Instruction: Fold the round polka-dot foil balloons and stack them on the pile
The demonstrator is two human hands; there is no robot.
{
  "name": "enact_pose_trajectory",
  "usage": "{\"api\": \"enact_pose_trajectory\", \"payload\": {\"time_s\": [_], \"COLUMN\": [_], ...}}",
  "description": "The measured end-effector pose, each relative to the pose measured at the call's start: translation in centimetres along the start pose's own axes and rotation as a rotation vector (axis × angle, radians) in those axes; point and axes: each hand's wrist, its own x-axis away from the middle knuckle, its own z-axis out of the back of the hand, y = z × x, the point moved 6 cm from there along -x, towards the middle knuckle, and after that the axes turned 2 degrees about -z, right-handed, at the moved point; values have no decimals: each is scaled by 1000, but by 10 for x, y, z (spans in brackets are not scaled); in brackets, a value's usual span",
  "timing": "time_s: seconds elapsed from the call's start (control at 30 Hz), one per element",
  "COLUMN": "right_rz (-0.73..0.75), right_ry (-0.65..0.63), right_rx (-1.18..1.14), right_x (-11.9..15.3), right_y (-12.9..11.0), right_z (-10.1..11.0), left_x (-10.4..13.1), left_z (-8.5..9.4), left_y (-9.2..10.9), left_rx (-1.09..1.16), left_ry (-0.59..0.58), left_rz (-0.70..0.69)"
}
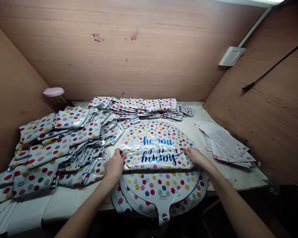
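A polka-dot foil balloon (154, 159) with blue "happy" lettering lies partly folded across a stack of flat round balloons (161, 185). My left hand (115, 163) pinches the left end of the folded band. On the other side, my right hand (194, 156) holds the band's right end between thumb and fingers. Below the band, a flat balloon's tail with a "prima" print hangs toward the table's front edge. The balloon layers under the band are hidden.
Folded dotted balloons (49, 150) are heaped at the left, with more folded ones (151, 105) along the back. Printed cards (225, 145) lie at the right. A pink-lidded container (54, 92) stands at the back left. Wooden panels (129, 49) enclose the table.
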Motion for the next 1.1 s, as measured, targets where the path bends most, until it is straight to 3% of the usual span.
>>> {"api": "enact_pose_trajectory", "payload": {"time_s": [0.1, 0.13, 0.2, 0.27, 0.33, 0.4, 0.47, 0.53, 0.67, 0.8, 0.9, 0.97, 1.1], "right_rz": [-10, -20, -58, -139, -123, 165, 576, 749, 566, 556, 569, 541, 458], "right_ry": [9, 18, 44, 107, 286, 434, 423, 347, 395, 413, 409, 381, 266], "right_rx": [29, 41, 71, 112, 182, 256, 305, 310, 305, 314, 307, 305, 302], "right_x": [-5, -5, 1, 15, 39, 66, 89, 96, 71, 60, 61, 66, 96], "right_y": [-3, -3, -2, 1, -1, -19, -39, -42, -12, 8, 3, -5, -27], "right_z": [1, 2, 7, 13, 21, 17, -5, -28, -41, -41, -40, -38, -28], "left_x": [25, 35, 50, 55, 52, 50, 49, 50, 45, 20, 9, 15, 52], "left_z": [5, -3, -26, -47, -58, -59, -57, -53, -52, -52, -42, -32, -35], "left_y": [57, 80, 116, 134, 138, 137, 136, 137, 130, 83, 51, 59, 124], "left_rx": [-37, -8, 62, 97, 106, 110, 111, 114, 108, 49, -13, -61, -81], "left_ry": [225, 208, 57, -65, -105, -116, -125, -126, -114, -80, -19, 66, 98], "left_rz": [-317, -472, -700, -763, -747, -742, -741, -739, -696, -456, -221, -227, -677]}}
